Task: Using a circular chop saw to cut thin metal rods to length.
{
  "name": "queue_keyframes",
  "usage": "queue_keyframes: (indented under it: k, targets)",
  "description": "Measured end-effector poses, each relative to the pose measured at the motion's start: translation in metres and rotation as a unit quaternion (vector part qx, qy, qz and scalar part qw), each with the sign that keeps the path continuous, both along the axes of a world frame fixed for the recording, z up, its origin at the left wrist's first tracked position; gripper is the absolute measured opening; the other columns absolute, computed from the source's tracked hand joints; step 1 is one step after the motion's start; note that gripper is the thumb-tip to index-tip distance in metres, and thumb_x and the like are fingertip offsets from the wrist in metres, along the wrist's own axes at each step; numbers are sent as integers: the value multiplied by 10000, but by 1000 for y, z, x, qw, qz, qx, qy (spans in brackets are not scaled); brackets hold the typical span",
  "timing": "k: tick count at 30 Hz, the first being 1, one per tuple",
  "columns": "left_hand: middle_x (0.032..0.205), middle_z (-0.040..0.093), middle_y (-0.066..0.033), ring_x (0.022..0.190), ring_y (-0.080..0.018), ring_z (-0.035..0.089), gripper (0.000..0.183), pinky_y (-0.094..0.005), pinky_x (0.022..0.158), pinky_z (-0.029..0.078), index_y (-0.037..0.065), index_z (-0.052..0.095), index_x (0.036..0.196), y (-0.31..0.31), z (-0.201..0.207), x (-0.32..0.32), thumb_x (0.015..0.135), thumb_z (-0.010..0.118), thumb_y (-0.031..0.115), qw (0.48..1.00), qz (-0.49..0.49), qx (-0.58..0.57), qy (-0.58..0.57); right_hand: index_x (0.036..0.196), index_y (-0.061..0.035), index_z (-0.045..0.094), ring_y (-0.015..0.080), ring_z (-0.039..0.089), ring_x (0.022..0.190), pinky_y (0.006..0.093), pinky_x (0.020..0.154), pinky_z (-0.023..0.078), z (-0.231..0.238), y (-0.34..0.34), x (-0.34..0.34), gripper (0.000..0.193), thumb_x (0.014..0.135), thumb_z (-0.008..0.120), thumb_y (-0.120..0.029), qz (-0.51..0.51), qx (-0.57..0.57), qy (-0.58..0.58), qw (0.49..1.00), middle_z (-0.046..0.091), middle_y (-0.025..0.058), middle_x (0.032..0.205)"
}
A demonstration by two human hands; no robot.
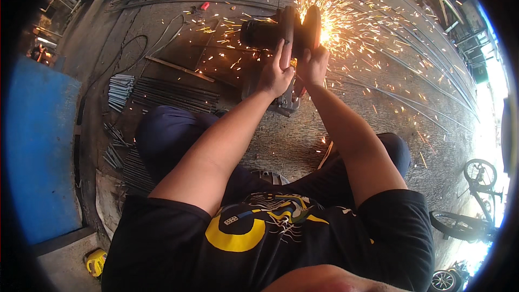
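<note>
A cut-off saw (264,33) stands on the floor in front of me, with a dark motor on its left and a round guard and disc (310,27) on its right. Bright sparks (331,35) spray from the disc, mostly up and to the right. My left hand (277,73) is wrapped around the saw's handle, its index finger stretched forward. Close below the disc, my right hand (313,68) is closed, and what it grips is hidden. The saw's base (284,105) shows beneath my hands.
Bundles of cut metal rods (120,93) and dark bars (173,96) lie to the left. Long rods (421,57) cross the floor at the far right. A blue panel (40,146) stands at left, above a yellow tape measure (95,263). A bicycle (481,200) is at right.
</note>
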State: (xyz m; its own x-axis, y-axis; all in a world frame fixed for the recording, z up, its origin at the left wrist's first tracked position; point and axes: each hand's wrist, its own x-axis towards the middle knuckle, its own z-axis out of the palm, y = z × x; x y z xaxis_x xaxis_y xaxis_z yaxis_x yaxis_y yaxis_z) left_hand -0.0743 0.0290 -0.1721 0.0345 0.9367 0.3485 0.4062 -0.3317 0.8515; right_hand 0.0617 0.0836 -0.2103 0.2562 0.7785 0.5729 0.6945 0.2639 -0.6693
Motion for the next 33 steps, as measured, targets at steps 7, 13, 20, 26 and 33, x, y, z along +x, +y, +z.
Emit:
queue_keyframes:
  k: [7,13,20,26,33]
  targets:
    - [1225,552,-263,1039,-378,607,797,-414,850,488,124,184,1478,-4,4,-2,798,597,99,999,-11,-48,12,1074,2,432,389,458,926,466,818,384,0,-2,1,297,865,582,-147,-4,-13,-28,1000,470,196,956]
    - [1397,403,-241,1164,-399,522,777,-413,914,458,122,183,1478,-1,-2,-2,805,572,106,998,-27,-60,-11,1083,-1,436,392,467,937,464,830,385,-1,-3,-1,297,866,579,-145,-11,-16,1,1000,477,204,962]
    - [1301,503,-242,1095,-407,564,789,-421,881,471,129,193,1480,-3,-2,-2,794,583,115,1000,-17,-24,-3,1075,18,427,394,470,937,466,834,386,1,-6,-1,306,866,576,-148,-9,8,-48,999,475,205,960]
    - [1357,447,-251,1186,-372,517,789,-390,963,436,107,206,1475,-2,-6,-2,785,588,90,990,-40,-131,-29,1007,5,433,390,468,902,467,802,386,4,-8,-2,249,861,576,-138,-12,-11,-14,1000,470,200,939]
    - [1397,404,-243,1240,-366,470,768,-379,992,419,62,219,1462,4,-19,0,786,584,77,997,-29,54,-38,1014,-1,425,383,467,897,468,798,383,-8,-1,0,255,851,586,-115,-14,18,-39,999,468,195,937]
